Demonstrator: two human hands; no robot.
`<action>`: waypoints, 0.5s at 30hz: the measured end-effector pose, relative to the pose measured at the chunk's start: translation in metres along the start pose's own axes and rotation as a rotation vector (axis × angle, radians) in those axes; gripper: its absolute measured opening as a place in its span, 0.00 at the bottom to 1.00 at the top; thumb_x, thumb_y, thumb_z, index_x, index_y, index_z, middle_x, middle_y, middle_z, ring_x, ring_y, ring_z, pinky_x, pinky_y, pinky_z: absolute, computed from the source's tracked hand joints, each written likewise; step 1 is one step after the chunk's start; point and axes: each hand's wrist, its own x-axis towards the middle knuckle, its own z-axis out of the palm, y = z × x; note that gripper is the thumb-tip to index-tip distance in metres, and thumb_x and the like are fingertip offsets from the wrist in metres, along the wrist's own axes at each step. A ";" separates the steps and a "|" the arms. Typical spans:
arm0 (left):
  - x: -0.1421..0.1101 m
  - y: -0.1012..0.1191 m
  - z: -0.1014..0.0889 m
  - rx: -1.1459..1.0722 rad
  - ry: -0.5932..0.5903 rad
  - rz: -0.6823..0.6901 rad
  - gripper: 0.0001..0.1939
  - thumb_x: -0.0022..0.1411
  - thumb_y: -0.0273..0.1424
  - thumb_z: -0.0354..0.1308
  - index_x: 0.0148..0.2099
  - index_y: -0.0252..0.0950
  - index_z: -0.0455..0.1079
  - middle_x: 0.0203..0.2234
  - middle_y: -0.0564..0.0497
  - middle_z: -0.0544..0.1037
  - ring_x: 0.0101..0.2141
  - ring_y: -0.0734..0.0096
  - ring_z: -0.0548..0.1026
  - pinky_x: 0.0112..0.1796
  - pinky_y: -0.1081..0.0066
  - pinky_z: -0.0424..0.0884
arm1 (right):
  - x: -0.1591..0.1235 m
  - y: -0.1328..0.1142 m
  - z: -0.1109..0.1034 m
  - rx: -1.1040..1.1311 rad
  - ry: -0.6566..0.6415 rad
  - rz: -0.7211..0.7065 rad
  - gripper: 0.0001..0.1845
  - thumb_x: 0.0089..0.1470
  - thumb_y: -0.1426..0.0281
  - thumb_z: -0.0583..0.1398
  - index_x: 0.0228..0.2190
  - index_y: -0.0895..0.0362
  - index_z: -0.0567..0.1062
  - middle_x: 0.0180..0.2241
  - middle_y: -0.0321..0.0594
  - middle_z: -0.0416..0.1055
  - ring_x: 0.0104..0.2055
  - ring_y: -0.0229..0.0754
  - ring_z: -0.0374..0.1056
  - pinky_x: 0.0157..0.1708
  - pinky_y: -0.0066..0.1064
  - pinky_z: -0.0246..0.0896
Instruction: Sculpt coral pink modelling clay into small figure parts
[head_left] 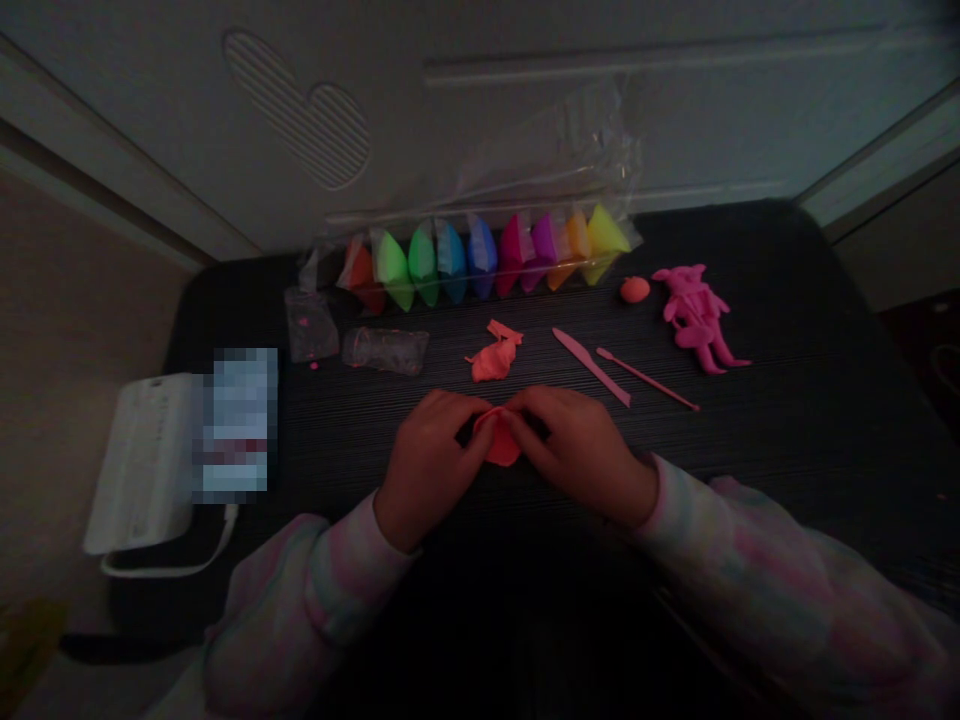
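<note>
A flattened piece of coral-pink modelling clay [504,445] is pinched at its upper edge between both hands. My left hand [436,455] grips it from the left with thumb and fingers closed. From the other side, my right hand [581,440] pinches it the same way. Just beyond them lies a crumpled lump of coral clay [493,360]. To the right rest a pink plastic clay knife [592,367] and a thin pink modelling stick [649,380]. Farther right are a small coral clay ball [634,290] and a pink clay figure [697,315] lying flat.
Along the back, a clear bag [480,265] holds several coloured clay packets. Two clear wrappers, a smaller one [311,325] and a longer one [386,350], lie at left. A phone [236,425] and a white device [142,460] with a cable occupy the table's left edge.
</note>
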 end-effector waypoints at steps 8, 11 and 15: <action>0.000 0.000 0.000 0.017 0.001 0.007 0.05 0.56 0.28 0.54 0.32 0.33 0.71 0.26 0.51 0.76 0.29 0.70 0.72 0.32 0.69 0.67 | 0.001 -0.001 -0.001 -0.001 -0.032 -0.012 0.10 0.57 0.68 0.51 0.33 0.57 0.71 0.31 0.39 0.73 0.34 0.41 0.68 0.36 0.32 0.60; 0.000 0.001 0.000 0.020 -0.002 0.004 0.06 0.57 0.29 0.54 0.33 0.34 0.71 0.26 0.51 0.76 0.29 0.70 0.71 0.32 0.70 0.67 | 0.002 -0.001 -0.001 0.001 -0.007 -0.010 0.09 0.55 0.70 0.53 0.35 0.58 0.71 0.32 0.39 0.72 0.34 0.41 0.68 0.35 0.32 0.60; -0.001 0.000 0.001 0.018 -0.012 0.011 0.06 0.57 0.29 0.53 0.34 0.35 0.71 0.28 0.51 0.77 0.30 0.70 0.72 0.33 0.69 0.67 | 0.002 0.000 0.000 -0.026 -0.029 -0.013 0.07 0.54 0.71 0.53 0.30 0.58 0.71 0.30 0.39 0.71 0.33 0.41 0.67 0.34 0.32 0.60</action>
